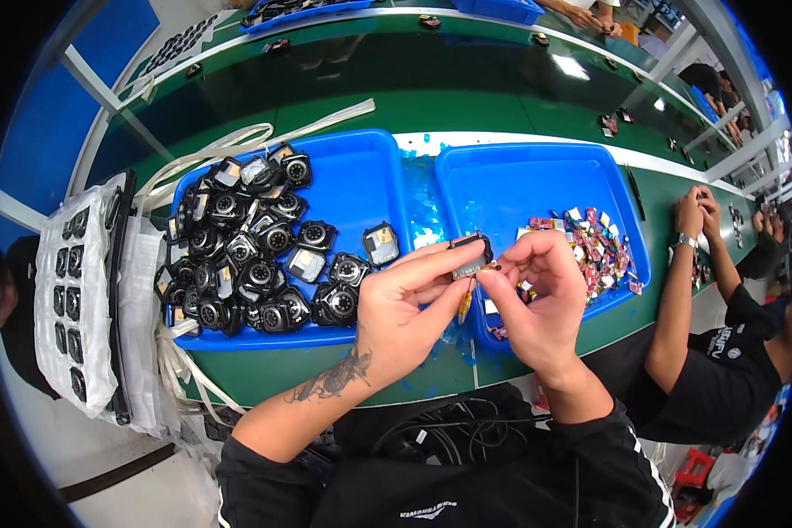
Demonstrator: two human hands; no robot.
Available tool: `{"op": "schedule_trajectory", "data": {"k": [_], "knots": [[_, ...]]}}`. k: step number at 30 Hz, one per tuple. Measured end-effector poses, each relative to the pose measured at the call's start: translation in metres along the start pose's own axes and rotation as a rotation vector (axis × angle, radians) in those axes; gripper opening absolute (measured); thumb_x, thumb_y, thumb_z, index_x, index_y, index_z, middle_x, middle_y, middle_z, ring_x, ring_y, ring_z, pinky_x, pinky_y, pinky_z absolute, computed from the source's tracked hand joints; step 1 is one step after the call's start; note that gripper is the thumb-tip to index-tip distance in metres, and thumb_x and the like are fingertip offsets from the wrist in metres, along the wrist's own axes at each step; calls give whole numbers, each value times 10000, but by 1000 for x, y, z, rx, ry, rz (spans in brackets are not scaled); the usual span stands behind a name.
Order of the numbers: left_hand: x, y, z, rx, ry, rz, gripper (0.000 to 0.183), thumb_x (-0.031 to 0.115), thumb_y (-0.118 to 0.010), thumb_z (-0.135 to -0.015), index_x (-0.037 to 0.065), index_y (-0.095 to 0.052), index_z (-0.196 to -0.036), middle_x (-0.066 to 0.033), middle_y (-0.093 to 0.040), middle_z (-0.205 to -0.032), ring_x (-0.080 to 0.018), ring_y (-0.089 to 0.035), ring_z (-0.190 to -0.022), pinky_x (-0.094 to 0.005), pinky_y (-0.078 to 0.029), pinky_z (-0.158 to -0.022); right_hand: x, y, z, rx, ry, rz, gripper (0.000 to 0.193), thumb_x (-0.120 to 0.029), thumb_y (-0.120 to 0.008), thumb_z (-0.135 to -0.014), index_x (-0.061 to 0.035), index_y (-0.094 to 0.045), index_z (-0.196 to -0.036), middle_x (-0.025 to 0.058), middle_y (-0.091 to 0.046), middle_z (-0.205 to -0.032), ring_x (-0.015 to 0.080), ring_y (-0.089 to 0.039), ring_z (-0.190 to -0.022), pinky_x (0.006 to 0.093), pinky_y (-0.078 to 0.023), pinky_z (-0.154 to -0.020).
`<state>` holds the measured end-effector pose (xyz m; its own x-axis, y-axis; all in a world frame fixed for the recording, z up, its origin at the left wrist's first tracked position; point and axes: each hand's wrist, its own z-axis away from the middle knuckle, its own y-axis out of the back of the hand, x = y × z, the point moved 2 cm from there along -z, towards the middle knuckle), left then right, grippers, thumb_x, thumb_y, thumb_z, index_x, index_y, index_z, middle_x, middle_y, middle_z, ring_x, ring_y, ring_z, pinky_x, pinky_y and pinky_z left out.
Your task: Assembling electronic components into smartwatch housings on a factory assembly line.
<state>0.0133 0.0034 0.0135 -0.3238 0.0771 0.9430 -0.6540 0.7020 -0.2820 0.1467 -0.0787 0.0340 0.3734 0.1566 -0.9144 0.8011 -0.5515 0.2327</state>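
Over the gap between two blue trays, my left hand point(394, 306) grips an opened black smartwatch case point(472, 255) between thumb and fingers. My right hand point(544, 304) is closed in a pinch against the case's right edge; the tiny piece at its fingertips is too small to name. A thin yellow-orange strip point(465, 304) hangs below the case. The left tray point(352, 158) carries a heap of black watch cases point(242, 251), many with round sensor backs. Small coloured electronic parts point(594, 251) lie scattered in the right tray point(519, 163).
White straps point(238, 141) run behind and beside the left tray. Watch parts sit in rows on a wrapped stack point(70, 299) at far left. A green conveyor point(343, 66) lies beyond. At right, a co-worker's forearms point(678, 290) reach over the bench. Black cables point(462, 431) lie near my lap.
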Motion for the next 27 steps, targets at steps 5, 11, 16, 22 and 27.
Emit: {"op": "schedule_trajectory", "data": {"k": [5, 11, 16, 22, 27], "knots": [[0, -3, 1, 43, 32, 39, 377, -114, -571, -885, -16, -606, -1248, -158, -586, -1275, -188, -622, -1092, -281, -531, -942, 8, -3, 4, 61, 83, 7, 258, 49, -727, -807, -7, -525, -959, 35, -557, -866, 66, -551, -721, 194, -477, -623], [-5, -5, 5, 47, 33, 111, 419, -115, -530, -911, -15, -546, -1318, -147, -598, -1266, -170, -633, -1067, -280, -524, -923, 8, -7, 3, 36, -55, -151, 318, 42, -710, -820, 5, -511, -1065, 44, -562, -945, 80, -558, -856, 195, -496, -649], [-2, -6, 1, 64, 36, 187, 478, -92, -504, -925, -39, -365, -1379, -207, -564, -1275, -244, -602, -1146, -328, -542, -929, 6, -8, -2, -117, -161, -238, 340, 54, -655, -848, 30, -508, -1154, 89, -590, -1033, 100, -579, -885, 219, -541, -693], [1, -1, 3, 6, 15, 150, 510, -73, -478, -939, -9, -312, -1417, -209, -546, -1297, -238, -589, -1166, -317, -545, -909, 4, -12, -9, -145, -272, -448, 324, 74, -622, -852, 40, -499, -1149, 77, -575, -1021, 99, -567, -914, 237, -572, -718], [4, -9, -1, 64, 15, 103, 711, -79, -460, -909, 49, -96, -1506, -251, -325, -1472, -287, -474, -1296, -356, -536, -906, 7, 5, -54, -303, -227, -323, 401, 28, -676, -825, -4, -499, -1183, 88, -658, -1015, 83, -594, -863, 224, -511, -726]]}}
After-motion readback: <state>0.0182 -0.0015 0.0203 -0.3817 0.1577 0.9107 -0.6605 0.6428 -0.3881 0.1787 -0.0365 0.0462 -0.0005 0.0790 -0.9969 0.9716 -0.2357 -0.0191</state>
